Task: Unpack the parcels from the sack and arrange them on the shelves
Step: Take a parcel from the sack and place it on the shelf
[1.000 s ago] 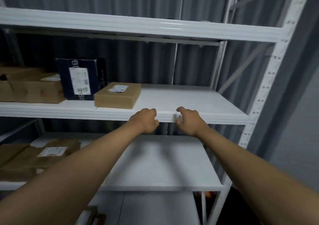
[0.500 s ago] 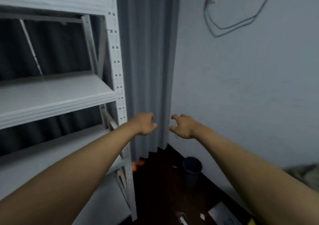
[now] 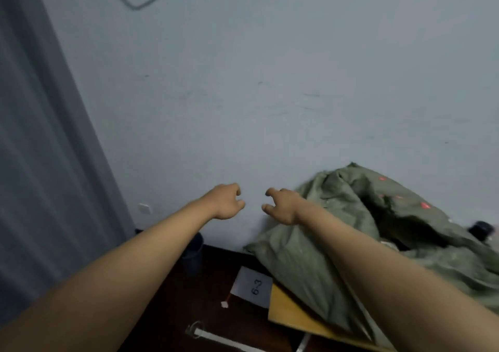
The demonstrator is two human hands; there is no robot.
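Both arms extended, left hand (image 3: 225, 201) and right hand (image 3: 282, 205) near each other in front of the wall (image 3: 270, 81) — fingers loosely curled, gripping nothing. Green sack (image 3: 351, 216) slumped at right against the wall, mouth open — contents unclear. Card marked 6-3 (image 3: 253, 287) on the floor.

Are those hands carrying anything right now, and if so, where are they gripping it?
Nothing is held. The left hand and right hand are empty, fingers loosely curled, in the air left of the green sack.
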